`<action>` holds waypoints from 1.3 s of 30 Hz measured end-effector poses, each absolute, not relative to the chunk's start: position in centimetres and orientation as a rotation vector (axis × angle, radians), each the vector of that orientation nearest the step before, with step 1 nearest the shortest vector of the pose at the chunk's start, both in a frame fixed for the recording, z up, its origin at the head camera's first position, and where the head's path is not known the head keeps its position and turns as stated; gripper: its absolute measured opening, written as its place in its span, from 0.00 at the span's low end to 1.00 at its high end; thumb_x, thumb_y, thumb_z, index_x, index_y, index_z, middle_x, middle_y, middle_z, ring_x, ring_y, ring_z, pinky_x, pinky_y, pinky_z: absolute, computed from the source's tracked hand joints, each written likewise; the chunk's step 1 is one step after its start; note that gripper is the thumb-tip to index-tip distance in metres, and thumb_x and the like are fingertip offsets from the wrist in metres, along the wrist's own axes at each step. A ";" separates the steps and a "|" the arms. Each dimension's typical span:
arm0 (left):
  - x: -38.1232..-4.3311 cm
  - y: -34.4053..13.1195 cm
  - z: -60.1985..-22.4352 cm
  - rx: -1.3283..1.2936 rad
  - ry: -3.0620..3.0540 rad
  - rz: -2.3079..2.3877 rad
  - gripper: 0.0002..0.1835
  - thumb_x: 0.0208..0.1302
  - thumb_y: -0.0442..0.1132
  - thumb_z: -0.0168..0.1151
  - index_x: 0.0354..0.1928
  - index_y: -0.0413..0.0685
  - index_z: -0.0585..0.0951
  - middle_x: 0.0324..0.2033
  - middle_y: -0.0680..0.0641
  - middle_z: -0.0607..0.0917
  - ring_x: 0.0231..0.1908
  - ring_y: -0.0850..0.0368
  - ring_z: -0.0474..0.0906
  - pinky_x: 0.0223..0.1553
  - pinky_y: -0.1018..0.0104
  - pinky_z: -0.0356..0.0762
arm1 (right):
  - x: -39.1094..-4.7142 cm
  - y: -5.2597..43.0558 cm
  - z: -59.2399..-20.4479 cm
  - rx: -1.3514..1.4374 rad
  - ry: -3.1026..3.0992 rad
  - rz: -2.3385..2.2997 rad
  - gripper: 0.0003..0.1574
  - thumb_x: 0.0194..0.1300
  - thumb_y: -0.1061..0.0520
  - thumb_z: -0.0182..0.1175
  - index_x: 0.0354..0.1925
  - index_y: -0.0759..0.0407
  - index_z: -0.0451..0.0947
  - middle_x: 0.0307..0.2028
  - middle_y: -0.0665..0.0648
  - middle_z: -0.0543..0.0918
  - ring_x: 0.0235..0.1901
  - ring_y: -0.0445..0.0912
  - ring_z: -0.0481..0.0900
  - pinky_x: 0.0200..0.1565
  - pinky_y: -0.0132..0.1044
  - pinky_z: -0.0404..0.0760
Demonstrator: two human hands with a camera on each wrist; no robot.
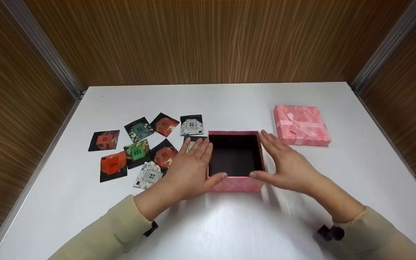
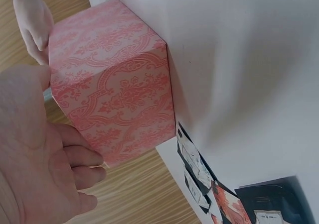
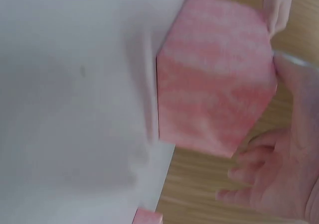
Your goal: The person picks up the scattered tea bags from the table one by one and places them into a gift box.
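Observation:
An open pink patterned box (image 1: 235, 185) with a dark inside stands on the white table in the head view. Along its left side lies my left hand (image 1: 190, 169), fingers fairly straight and thumb at the near rim. My right hand (image 1: 288, 164) lies likewise along the right side, its thumb at the near right corner. In the left wrist view, the fingers (image 2: 84, 157) and thumb touch or nearly touch the box (image 2: 122, 92). The right wrist view is blurred, with the box (image 3: 212, 84) beside that hand's thumb.
A pink lid (image 1: 303, 126) with a ribbon bow lies at the back right. Several flat square sachets, such as an orange one (image 1: 113, 166) and a white one (image 1: 191, 125), are spread left of the box; one is partly under my left hand. Wood-grain panels (image 1: 211, 43) enclose the table.

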State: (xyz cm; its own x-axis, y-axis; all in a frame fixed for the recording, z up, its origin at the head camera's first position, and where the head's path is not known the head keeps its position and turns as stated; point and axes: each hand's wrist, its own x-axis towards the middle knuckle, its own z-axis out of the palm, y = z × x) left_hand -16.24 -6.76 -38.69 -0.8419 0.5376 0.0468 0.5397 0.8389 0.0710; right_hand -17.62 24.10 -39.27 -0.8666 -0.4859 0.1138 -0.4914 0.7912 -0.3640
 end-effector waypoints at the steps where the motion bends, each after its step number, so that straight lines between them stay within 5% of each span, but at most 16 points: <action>1: -16.3 -6.8 -38.7 -0.874 -2.989 -0.132 0.53 0.77 0.75 0.38 0.80 0.33 0.62 0.78 0.35 0.64 0.79 0.41 0.57 0.80 0.40 0.44 | -18.0 24.4 -39.3 0.816 -2.974 0.617 0.72 0.64 0.23 0.66 0.86 0.58 0.48 0.84 0.60 0.52 0.81 0.61 0.54 0.70 0.64 0.68; 9: -16.3 -6.7 -38.8 -0.875 -3.010 -0.140 0.53 0.76 0.75 0.38 0.81 0.34 0.61 0.79 0.35 0.62 0.80 0.40 0.54 0.80 0.41 0.42 | -20.1 25.7 -39.9 0.942 -3.068 0.783 0.78 0.62 0.25 0.71 0.87 0.53 0.36 0.86 0.54 0.40 0.80 0.60 0.54 0.69 0.62 0.70; 28: -16.8 -7.5 -38.3 -0.872 -3.008 -0.274 0.54 0.75 0.78 0.35 0.83 0.39 0.56 0.82 0.40 0.57 0.81 0.42 0.50 0.80 0.41 0.35 | -20.7 25.9 -40.3 1.040 -3.002 0.860 0.79 0.59 0.27 0.74 0.87 0.48 0.36 0.86 0.52 0.40 0.81 0.56 0.55 0.72 0.60 0.67; 34: -18.1 -10.7 -37.1 -0.763 -2.969 -0.439 0.52 0.76 0.77 0.36 0.85 0.45 0.51 0.83 0.45 0.52 0.83 0.48 0.46 0.80 0.46 0.29 | -20.7 25.9 -40.3 1.045 -3.009 0.843 0.79 0.59 0.27 0.73 0.87 0.48 0.35 0.86 0.51 0.39 0.81 0.56 0.55 0.72 0.59 0.67; 39: -20.0 -16.5 -36.5 -0.546 -2.955 -0.627 0.48 0.77 0.73 0.44 0.86 0.51 0.53 0.83 0.47 0.56 0.82 0.39 0.49 0.80 0.40 0.37 | -20.8 25.7 -40.3 1.048 -3.015 0.850 0.79 0.59 0.26 0.73 0.87 0.46 0.34 0.86 0.50 0.39 0.81 0.55 0.54 0.72 0.59 0.67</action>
State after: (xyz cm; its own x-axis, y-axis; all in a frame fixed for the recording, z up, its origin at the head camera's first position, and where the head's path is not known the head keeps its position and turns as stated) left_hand -20.00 -16.52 -36.48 -0.9343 0.3272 0.1414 0.3565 0.8537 0.3798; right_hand -20.83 25.72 -40.34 -0.7869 -0.6169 0.0151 -0.5338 0.6683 -0.5180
